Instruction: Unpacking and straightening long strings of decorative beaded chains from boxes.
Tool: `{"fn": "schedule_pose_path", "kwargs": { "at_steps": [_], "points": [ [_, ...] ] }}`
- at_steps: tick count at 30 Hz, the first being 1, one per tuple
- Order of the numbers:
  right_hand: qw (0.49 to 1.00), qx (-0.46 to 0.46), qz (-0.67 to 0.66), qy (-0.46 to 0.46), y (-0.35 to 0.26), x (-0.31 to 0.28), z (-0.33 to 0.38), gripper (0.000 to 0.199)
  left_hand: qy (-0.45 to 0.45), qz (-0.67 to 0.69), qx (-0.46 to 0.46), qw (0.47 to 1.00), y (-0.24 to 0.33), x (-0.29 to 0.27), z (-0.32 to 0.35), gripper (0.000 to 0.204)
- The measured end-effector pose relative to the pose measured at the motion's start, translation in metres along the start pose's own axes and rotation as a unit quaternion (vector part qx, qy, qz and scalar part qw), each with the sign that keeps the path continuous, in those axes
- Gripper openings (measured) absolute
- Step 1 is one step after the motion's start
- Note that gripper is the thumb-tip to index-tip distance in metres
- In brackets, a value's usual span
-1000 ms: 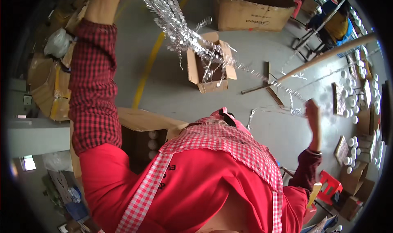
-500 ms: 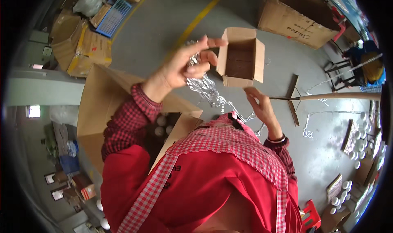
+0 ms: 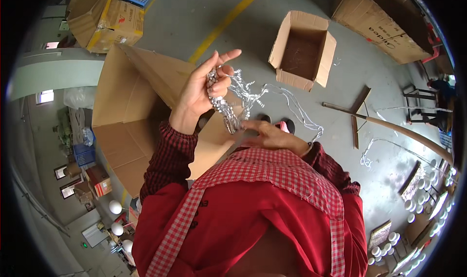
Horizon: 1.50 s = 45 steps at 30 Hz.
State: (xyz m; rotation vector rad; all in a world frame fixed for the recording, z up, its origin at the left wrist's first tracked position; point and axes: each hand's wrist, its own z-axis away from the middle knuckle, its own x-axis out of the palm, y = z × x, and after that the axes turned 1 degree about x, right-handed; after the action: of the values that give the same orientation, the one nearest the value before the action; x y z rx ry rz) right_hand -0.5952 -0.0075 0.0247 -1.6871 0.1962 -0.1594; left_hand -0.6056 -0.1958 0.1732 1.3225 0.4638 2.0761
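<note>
A bunch of silver, shiny twisted cord [image 3: 224,109] hangs over my left hand [image 3: 200,89]. The thumb and index finger point up and outward, while the other fingers curl around the strands. At the lower end of the bunch is my right hand [image 3: 272,135], its fingers reaching left against the strands. Motion smears those fingertips, so whether they grip the cord is unclear. A long loop of the same cord [image 3: 301,114] trails to the right, down toward my right wrist.
A large open carton [image 3: 124,136] stands close on my left. Ahead, a smaller open carton [image 3: 327,60] sits on the grey floor. To the right are a pole on a crossed metal base [image 3: 360,114], loose silver cord [image 3: 367,161] and several white balls [image 3: 422,184].
My right hand has moved left from open space to the bunch's lower end. My left hand has shifted slightly left and down. The floor cartons appear higher and farther right in view.
</note>
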Motion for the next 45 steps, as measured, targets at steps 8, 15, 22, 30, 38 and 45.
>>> {"fn": "schedule_pose_path", "kwargs": {
  "at_steps": [8,15,22,30,38,45],
  "points": [
    [0.99,0.128,-0.013,-0.06,0.053,0.008,0.015,0.051,0.176,0.045,-0.058,0.982,-0.021,-0.011,0.002,0.045],
    [0.967,0.134,-0.207,-0.059,0.065,0.01,0.035,0.051,0.048,-0.06,-0.006,0.997,-0.023,0.03,0.038,0.052],
    [0.901,0.171,-0.395,-0.047,0.07,0.0,0.057,0.045,-0.072,-0.246,0.032,0.966,-0.02,0.048,0.075,0.082],
    [0.935,0.178,-0.302,-0.055,0.086,0.004,0.064,0.041,-0.03,-0.297,-0.094,0.95,-0.018,0.058,0.085,0.08],
    [0.98,0.195,-0.006,0.051,0.151,-0.011,0.094,0.022,-0.063,-0.33,-0.178,0.925,-0.001,0.045,0.091,0.076],
    [0.927,0.275,0.197,0.16,0.191,-0.031,0.104,0.017,-0.086,-0.253,-0.221,0.938,0.036,0.046,0.126,0.08]
  ]
}}
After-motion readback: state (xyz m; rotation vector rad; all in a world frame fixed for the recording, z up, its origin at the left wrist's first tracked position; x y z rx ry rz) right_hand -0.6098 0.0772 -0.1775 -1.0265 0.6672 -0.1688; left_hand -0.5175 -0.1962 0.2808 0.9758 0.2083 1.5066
